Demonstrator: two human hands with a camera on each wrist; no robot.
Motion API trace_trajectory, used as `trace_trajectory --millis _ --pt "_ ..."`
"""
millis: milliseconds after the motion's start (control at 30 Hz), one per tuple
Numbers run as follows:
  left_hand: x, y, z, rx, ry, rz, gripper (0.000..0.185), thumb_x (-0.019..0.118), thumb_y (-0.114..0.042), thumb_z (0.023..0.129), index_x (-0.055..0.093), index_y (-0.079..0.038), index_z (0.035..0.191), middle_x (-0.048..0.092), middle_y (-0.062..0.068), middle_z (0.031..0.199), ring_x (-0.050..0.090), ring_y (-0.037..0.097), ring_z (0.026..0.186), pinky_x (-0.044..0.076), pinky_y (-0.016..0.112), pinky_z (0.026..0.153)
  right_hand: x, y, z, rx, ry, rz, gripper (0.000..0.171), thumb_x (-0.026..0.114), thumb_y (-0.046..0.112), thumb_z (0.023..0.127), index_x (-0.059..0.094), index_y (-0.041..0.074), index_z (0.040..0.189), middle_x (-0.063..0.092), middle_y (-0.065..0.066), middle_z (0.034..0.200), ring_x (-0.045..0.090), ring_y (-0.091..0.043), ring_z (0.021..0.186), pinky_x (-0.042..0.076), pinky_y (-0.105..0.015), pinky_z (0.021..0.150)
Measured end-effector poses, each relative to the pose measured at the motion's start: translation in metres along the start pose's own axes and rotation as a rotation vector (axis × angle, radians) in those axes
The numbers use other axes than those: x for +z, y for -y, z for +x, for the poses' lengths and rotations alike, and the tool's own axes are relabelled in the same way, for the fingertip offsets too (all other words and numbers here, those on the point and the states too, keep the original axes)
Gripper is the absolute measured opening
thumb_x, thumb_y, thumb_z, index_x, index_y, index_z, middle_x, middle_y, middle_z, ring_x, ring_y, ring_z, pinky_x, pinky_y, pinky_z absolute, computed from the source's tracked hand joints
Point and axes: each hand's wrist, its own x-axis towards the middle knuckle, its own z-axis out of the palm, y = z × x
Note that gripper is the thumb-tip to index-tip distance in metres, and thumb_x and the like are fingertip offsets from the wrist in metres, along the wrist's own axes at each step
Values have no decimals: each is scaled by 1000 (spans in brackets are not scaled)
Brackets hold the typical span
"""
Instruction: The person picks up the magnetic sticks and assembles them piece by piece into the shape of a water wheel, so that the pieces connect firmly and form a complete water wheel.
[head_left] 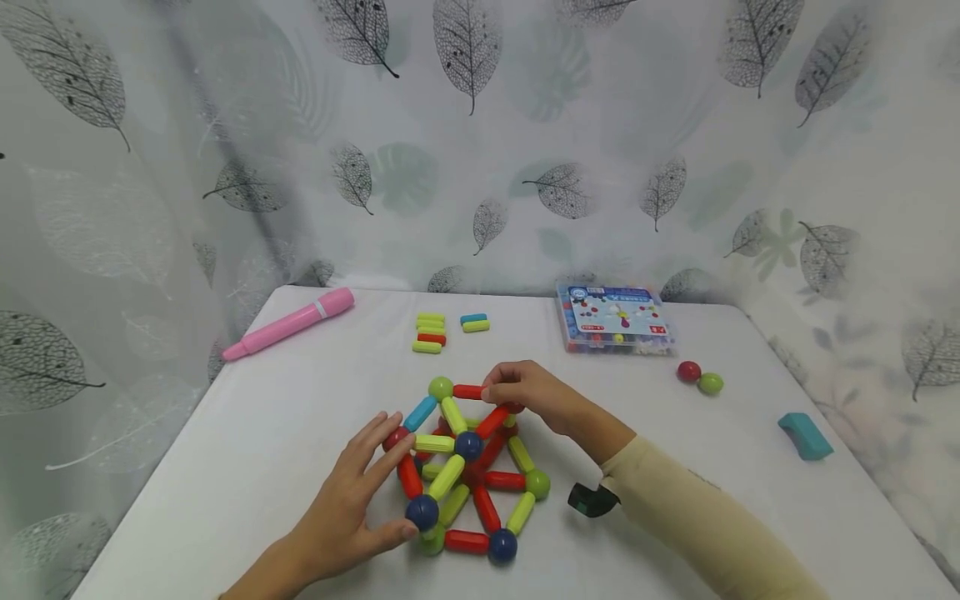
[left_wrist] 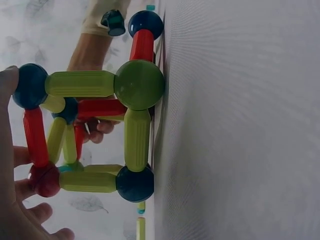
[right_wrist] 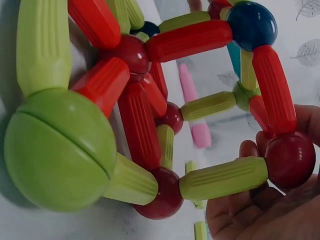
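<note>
While the white-covered desk [head_left: 247, 450] carries everything, the largest thing on it is the frame of red, green and blue plastic rods joined by coloured balls [head_left: 465, 467], standing near the front edge between both hands. Left hand [head_left: 348, 508] lies against the frame's near side with its grip spread, fingertips resting on a dark blue ball [head_left: 422, 511] and a red ball [head_left: 395, 437] — seemingly to steady the structure. Right hand [head_left: 528, 392] reaches over the far top, its grip pinching around a red rod [head_left: 468, 391] at the upper corner, probably to keep that joint seated. Behind, toward the leaf-printed curtain, sits a clear plastic parts box with a blue printed label [head_left: 615, 318]; its writing is too small to read. Left of it lie a pink marker-like pen [head_left: 288, 323] and small loose rods [head_left: 431, 332] — spares, likely. Two loose balls, red and green [head_left: 700, 377], and a teal block [head_left: 805, 435] sit at the right.
</note>
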Motion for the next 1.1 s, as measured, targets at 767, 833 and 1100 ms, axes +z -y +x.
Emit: trace_trajectory --millis 767,833,1100 --pt "0 -1 0 -5 2 4 93 80 -50 81 38 -22 158 26 5 166 23 28 153 50 61 100 -33 -39 -10 -179 186 81 58 69 30 95 54 7 146 61 -7 138 52 -27 131 46 -46 109" --pt "1 -1 0 -5 1 2 93 80 -50 80 38 -22 159 26 5 166 23 28 153 50 61 100 -31 -37 -8 -183 183 79 56 69 30 96 55 8 146 62 -7 137 52 -28 131 44 -48 111" --pt "1 -1 -1 -8 1 3 93 80 -50 81 37 -22 159 25 6 167 21 25 154 48 61 101 -29 -31 -9 -207 197 92 53 66 28 99 55 11 147 60 -8 142 50 -27 135 41 -52 114"
